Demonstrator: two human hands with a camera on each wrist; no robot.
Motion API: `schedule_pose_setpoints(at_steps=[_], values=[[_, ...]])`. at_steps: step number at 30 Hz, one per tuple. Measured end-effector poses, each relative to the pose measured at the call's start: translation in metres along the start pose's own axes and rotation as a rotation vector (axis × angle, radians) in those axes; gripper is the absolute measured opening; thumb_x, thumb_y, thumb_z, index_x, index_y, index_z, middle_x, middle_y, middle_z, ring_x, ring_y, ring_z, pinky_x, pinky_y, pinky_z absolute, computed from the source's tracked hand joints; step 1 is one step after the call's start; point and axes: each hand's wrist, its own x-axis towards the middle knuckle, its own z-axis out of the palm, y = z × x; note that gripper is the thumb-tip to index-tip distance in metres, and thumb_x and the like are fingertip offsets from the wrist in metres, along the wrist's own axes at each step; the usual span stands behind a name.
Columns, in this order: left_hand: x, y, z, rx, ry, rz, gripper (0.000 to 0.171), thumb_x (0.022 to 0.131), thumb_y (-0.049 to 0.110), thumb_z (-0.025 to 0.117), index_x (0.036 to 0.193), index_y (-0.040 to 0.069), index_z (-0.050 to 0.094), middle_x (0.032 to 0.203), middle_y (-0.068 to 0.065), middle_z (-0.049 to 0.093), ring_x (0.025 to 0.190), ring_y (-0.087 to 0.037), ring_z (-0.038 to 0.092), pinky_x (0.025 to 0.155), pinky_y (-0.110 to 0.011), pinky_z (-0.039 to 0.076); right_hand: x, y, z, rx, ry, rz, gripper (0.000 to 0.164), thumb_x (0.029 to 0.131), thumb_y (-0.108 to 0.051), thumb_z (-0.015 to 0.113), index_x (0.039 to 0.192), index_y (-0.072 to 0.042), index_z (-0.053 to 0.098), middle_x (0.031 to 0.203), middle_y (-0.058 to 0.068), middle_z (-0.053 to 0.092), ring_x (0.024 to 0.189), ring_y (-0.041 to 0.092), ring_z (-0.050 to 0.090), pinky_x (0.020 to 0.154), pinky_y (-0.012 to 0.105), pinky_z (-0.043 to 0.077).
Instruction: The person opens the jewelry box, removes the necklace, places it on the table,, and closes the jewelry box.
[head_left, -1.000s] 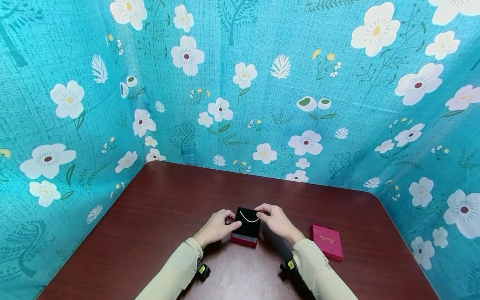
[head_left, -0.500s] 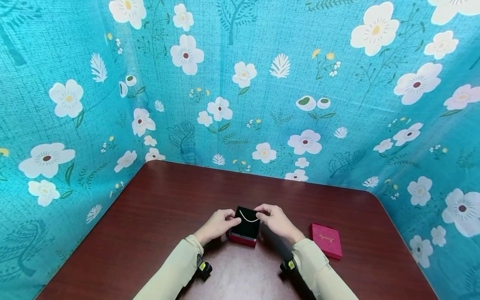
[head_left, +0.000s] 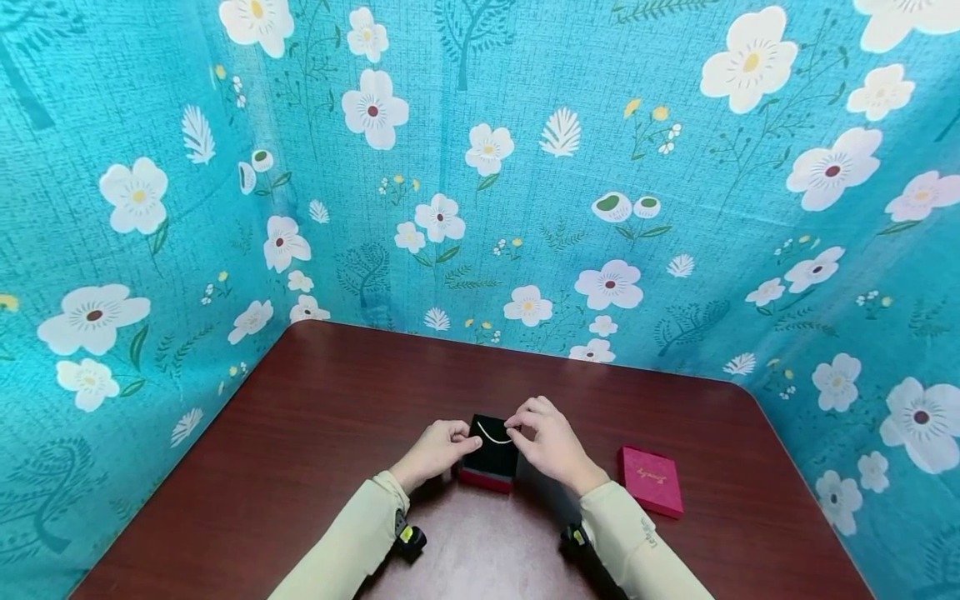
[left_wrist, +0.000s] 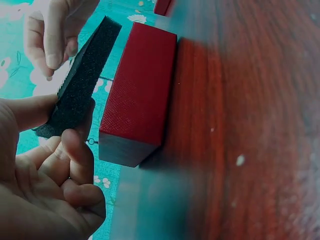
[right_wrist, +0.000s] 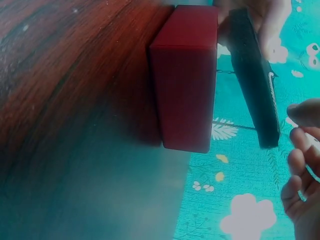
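Note:
In front of me a thin black foam insert is raised out of a red box base, tilted above its opening. My left hand pinches one side of the insert, thumb on the face and fingers behind. A pale necklace chain curves across the insert's face. Behind the insert, strands of the chain span the gap to the box in the right wrist view. My right hand is beside the insert's other side, its thumb and bent fingers apart from the foam, with nothing visible between them.
A crimson box lid with gold lettering lies on the dark wood table to the right. Blue floral cloth hangs behind the table and along its sides.
My right hand has let go of the insert's right side and lifted slightly away from it. The left hand keeps its hold, and the box has hardly moved.

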Motion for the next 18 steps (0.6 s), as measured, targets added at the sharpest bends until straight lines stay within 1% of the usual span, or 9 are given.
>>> schedule_pose_setpoints(at_steps=[2,4,8,11,14,18], values=[[0.0007,-0.0001,0.0006,0.007,0.017,0.006,0.023,0.09,0.021,0.063,0.074,0.008,0.054,0.055,0.008,0.038,0.041,-0.005,0.035,0.051,-0.022,0.035,0.0001,-0.0012,0.0002,-0.029,-0.001,-0.061,0.008,0.079,-0.01,0.075,0.084,-0.016,0.074,0.082,-0.01,0.056,0.08,0.006,0.046,0.064,0.022,0.045],[0.001,-0.0002,0.0011,-0.001,0.023,0.008,0.024,0.09,0.02,0.063,0.072,0.008,0.052,0.054,0.008,0.034,0.04,-0.004,0.033,0.048,-0.021,0.033,-0.0001,-0.0021,0.0007,-0.054,-0.016,-0.104,0.006,0.079,-0.014,0.076,0.084,-0.016,0.075,0.081,-0.009,0.057,0.079,0.006,0.045,0.063,0.021,0.044],[0.0008,0.0007,0.0015,-0.042,0.008,-0.001,0.026,0.091,0.019,0.062,0.071,0.009,0.048,0.054,0.008,0.03,0.039,-0.006,0.029,0.047,-0.021,0.031,-0.0008,-0.0032,0.0014,-0.097,-0.053,-0.157,0.01,0.078,-0.02,0.077,0.087,-0.015,0.076,0.081,-0.007,0.057,0.079,0.007,0.046,0.063,0.021,0.044],[0.0012,0.0002,0.0024,-0.066,-0.001,-0.005,0.027,0.091,0.019,0.062,0.07,0.01,0.047,0.054,0.008,0.029,0.042,-0.006,0.027,0.048,-0.022,0.029,-0.001,-0.0023,0.0017,-0.137,-0.051,-0.207,0.014,0.076,-0.022,0.079,0.087,-0.015,0.076,0.081,-0.007,0.057,0.079,0.008,0.046,0.066,0.022,0.044],[0.0017,-0.0004,0.0035,-0.078,-0.001,0.01,0.029,0.091,0.02,0.063,0.07,0.008,0.047,0.053,0.007,0.03,0.043,-0.006,0.027,0.048,-0.022,0.028,-0.0007,-0.0005,0.0024,-0.188,-0.039,-0.268,0.013,0.075,-0.021,0.08,0.086,-0.015,0.076,0.08,-0.007,0.056,0.078,0.01,0.046,0.068,0.026,0.042],[0.002,-0.0007,0.0049,-0.074,-0.001,0.036,0.031,0.09,0.019,0.063,0.069,0.005,0.044,0.054,0.006,0.031,0.043,-0.005,0.029,0.048,-0.022,0.027,-0.0002,0.0003,0.0032,-0.238,-0.034,-0.329,0.011,0.075,-0.021,0.08,0.083,-0.015,0.075,0.079,-0.006,0.056,0.075,0.012,0.046,0.066,0.028,0.04]])
